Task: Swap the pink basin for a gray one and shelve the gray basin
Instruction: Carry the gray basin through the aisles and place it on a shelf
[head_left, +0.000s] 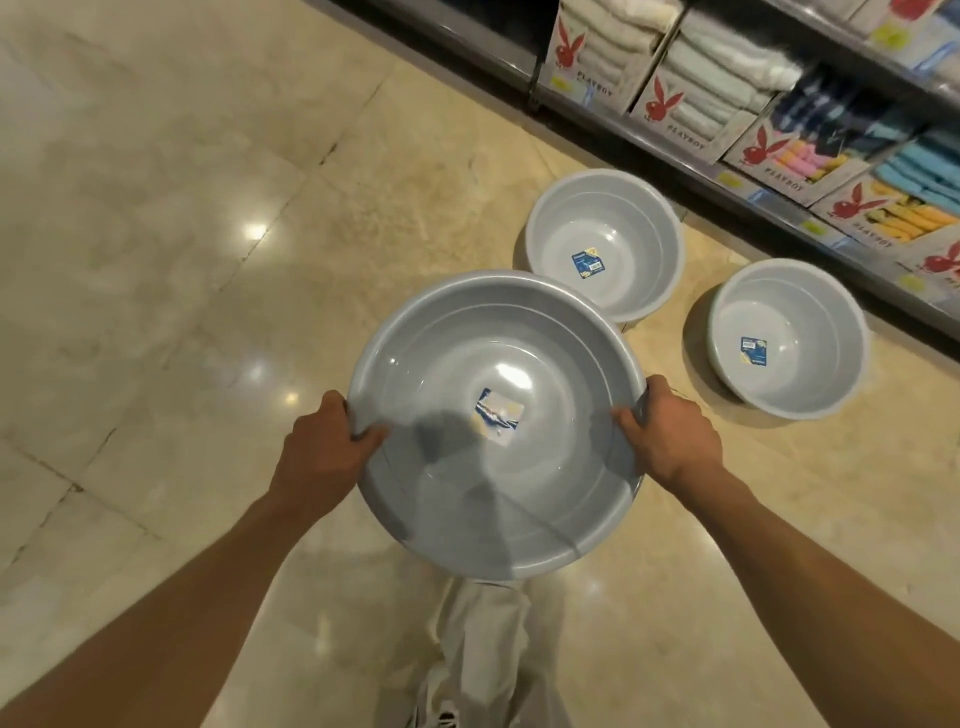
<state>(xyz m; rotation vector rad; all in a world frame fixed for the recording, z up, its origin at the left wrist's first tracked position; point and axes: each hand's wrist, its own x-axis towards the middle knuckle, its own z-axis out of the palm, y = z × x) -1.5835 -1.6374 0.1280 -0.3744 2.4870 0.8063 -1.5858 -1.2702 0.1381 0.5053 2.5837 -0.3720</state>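
Note:
I hold a large gray basin (467, 353) in front of me above the floor, its open side up and a blue-white label stuck in its bottom. My left hand (324, 447) grips its left rim, thumb inside. My right hand (667, 434) grips the right rim the same way. Two more gray basins stand on the floor beyond: one (605, 208) just behind the held basin, another (789, 306) to its right, each with a blue label inside. No pink basin is in view.
A shop shelf (675, 150) runs along the upper right, its low tier filled with boxes of folded towels (727, 78). Polished beige floor tiles (182, 234) spread to the left. My light trousers and a shoe (483, 670) show below the basin.

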